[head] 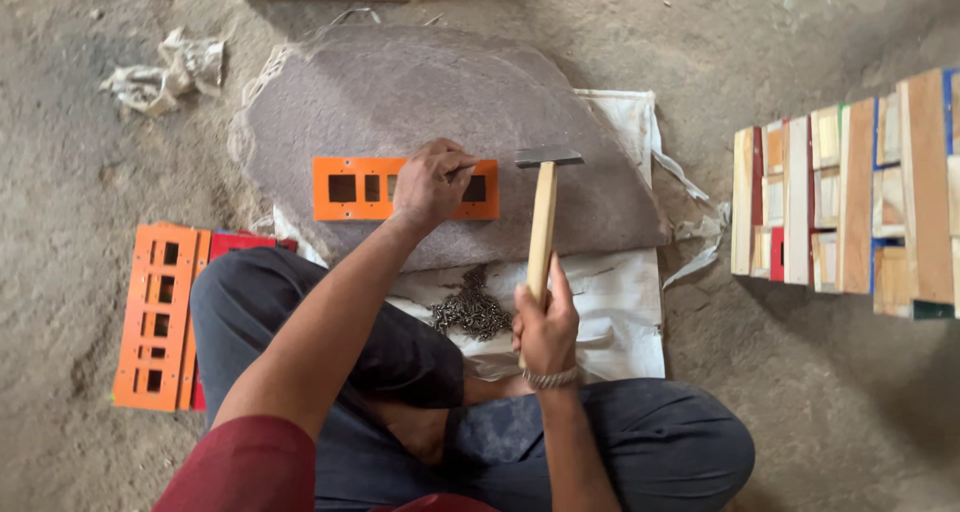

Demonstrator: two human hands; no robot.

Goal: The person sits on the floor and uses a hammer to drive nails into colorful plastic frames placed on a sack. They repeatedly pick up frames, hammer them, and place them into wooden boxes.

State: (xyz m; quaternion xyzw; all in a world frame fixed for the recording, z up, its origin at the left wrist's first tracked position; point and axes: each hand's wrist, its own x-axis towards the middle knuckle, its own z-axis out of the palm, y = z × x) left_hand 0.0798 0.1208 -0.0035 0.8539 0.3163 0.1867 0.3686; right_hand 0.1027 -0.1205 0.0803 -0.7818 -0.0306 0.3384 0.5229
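An orange board (350, 188) with rectangular cut-outs lies flat on a grey stone slab (420, 92). My left hand (430, 182) rests on its right part, fingers pinched as if on a small nail, though the nail itself is too small to see. My right hand (545, 327) grips the wooden handle of a hammer (543, 222). Its steel head hovers just right of the board's end, above the slab. A heap of small metal nails (470, 312) lies on the white sack (620, 312) between my knees and the slab.
A stack of orange and red cut-out boards (160, 312) lies by my left knee. Finished wooden frames (850, 202) are stacked on the right. A crumpled rag (165, 72) sits at upper left on the dirt floor. I sit cross-legged.
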